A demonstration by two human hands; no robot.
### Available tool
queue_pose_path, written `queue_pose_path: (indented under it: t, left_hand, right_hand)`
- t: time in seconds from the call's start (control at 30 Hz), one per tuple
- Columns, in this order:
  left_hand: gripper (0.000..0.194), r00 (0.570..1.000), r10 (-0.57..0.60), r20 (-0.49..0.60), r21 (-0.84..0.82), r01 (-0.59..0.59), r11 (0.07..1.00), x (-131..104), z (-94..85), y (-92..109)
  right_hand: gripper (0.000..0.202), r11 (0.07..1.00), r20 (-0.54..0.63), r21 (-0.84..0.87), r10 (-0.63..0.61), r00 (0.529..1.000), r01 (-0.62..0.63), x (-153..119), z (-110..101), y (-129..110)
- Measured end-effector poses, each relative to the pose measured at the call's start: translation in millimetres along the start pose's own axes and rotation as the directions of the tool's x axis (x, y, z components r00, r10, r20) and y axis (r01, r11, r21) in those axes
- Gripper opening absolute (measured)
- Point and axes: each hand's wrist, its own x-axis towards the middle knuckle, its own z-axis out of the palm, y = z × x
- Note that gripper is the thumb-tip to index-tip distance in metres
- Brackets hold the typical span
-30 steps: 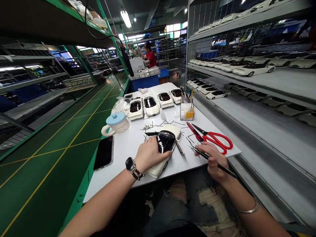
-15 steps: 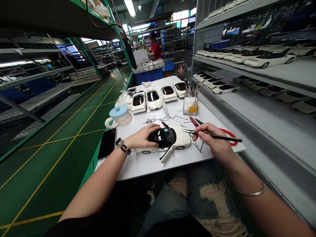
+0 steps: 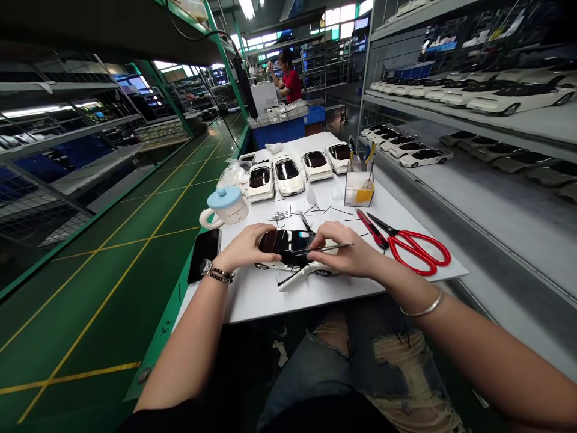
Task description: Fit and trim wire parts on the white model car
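A white model car [image 3: 291, 242] with a black roof lies crosswise on the white tabletop, its near-side door [image 3: 294, 281] swung open. My left hand [image 3: 249, 245] grips the car's rear end, thumb on the near side and fingers over the far side. In my right hand [image 3: 342, 249] is a pair of tweezers [image 3: 336, 246], pinched between the fingers above the front of the car. The tips reach towards the windscreen; whether they hold anything is too small to tell. My right hand covers much of the bonnet.
Red-handled scissors [image 3: 419, 249] and a red cutter [image 3: 373, 228] lie right of the car. Thin black strips [image 3: 340, 210] are scattered behind it. Several model cars [image 3: 288, 175], a lidded mug [image 3: 228, 207], a phone [image 3: 204, 255] and a tool holder [image 3: 359, 187] surround the work. A co-worker [image 3: 291, 84] sits beyond.
My right hand has moved left with the tweezers, from beside the car to over its front. The scissors are now uncovered. My left hand still holds the car's rear.
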Motion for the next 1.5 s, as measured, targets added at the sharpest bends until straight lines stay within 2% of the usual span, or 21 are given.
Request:
queue_pose_path:
  t: [0.13,0.23,0.37,0.5,0.57,0.67,0.77,1.03,1.33,1.5]
  left_hand:
    - [0.077,0.989,0.112,0.092,-0.088,-0.104,0.991,13.5,-10.2,-13.7]
    - [0.074,0.985,0.141,0.1,-0.136,-0.127,0.983,21.4,-12.0,-21.7]
    - [0.068,0.995,0.089,-0.055,-0.19,-0.097,0.977,18.1,-2.3,-29.5]
    - [0.05,0.971,0.027,-0.238,-0.268,-0.093,0.959,5.8,12.6,-36.5]
    - [0.041,0.939,-0.017,-0.343,-0.293,-0.09,0.952,2.2,17.3,-40.0]
    - [0.033,0.87,-0.097,-0.484,-0.301,-0.061,0.952,1.0,20.4,-43.5]
    - [0.027,0.82,-0.14,-0.554,-0.287,-0.03,0.957,1.8,21.9,-43.2]
    - [0.027,0.786,-0.16,-0.597,-0.232,0.022,0.972,-2.3,18.1,-38.4]
    - [0.027,0.772,-0.156,-0.616,-0.168,0.064,0.984,-7.3,10.5,-38.6]
    - [0.026,0.735,-0.167,-0.658,-0.148,0.091,0.985,-10.7,6.6,-43.2]
  right_hand:
    - [0.011,0.999,0.013,-0.017,-0.048,0.999,0.049,-0.2,20.7,2.9]
    - [0.01,0.999,0.024,-0.034,-0.038,0.999,0.039,-2.5,31.4,2.7]
    - [0.01,0.989,-0.024,-0.137,-0.056,0.998,0.052,-1.4,38.1,4.4]
    - [0.011,0.982,-0.094,-0.18,-0.069,0.993,0.051,7.9,42.6,9.3]
    - [0.011,0.981,-0.128,-0.189,-0.067,0.99,0.042,14.3,46.2,11.2]
    - [0.011,0.976,-0.14,-0.217,-0.047,0.989,0.016,23.5,52.0,12.3]
    - [0.013,0.969,-0.118,-0.249,-0.027,0.993,-0.003,31.0,56.2,12.8]
    - [0.011,0.964,0.028,-0.266,-0.002,1.0,0.009,44.5,58.4,17.4]
    - [0.012,0.975,0.12,-0.19,0.14,0.983,-0.116,76.2,49.6,16.7]
    - [0.011,0.967,0.177,-0.159,0.226,0.958,-0.199,88.7,45.8,14.6]
